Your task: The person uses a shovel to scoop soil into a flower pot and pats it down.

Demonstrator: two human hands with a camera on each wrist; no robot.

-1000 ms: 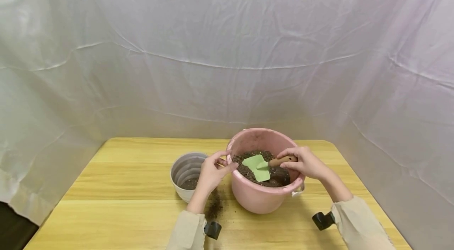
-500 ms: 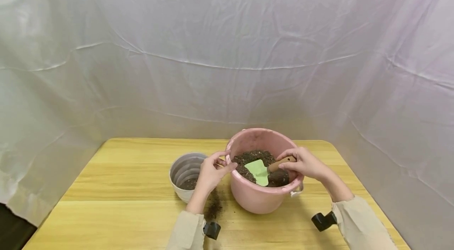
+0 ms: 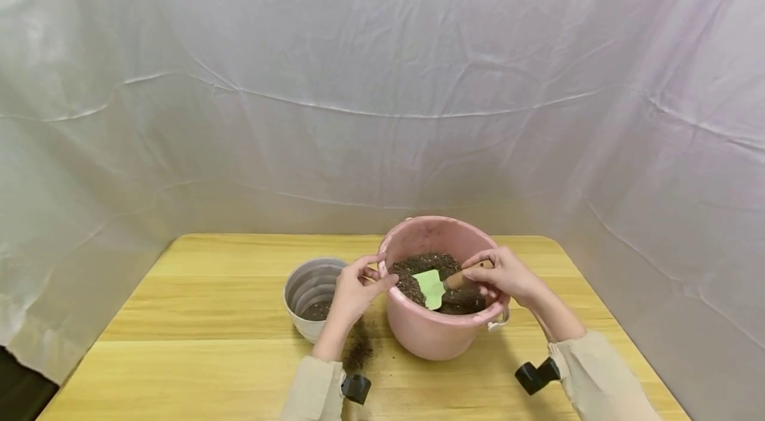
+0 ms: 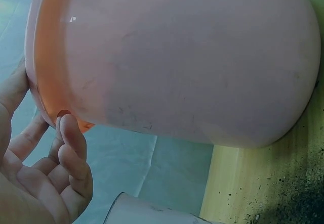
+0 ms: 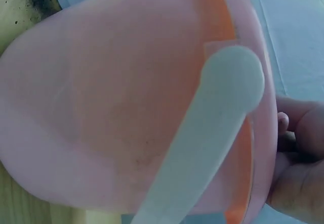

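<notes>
A pink bucket holding dark soil stands on the wooden table. My right hand grips the wooden handle of a small trowel, whose green blade is tilted down into the soil. My left hand grips the bucket's left rim with thumb and fingertips. A white ribbed pot with a little soil stands just left of the bucket, partly behind my left hand.
Spilled soil lies on the table in front of the pot. A white handle piece hangs on the bucket's right side. Pale cloth closes off the back and both sides. Bare tabletop lies left and in front.
The trowel blade has tipped from lying flat on the soil to pointing down into it, and my right hand shifted slightly left. My left hand kept its hold on the rim.
</notes>
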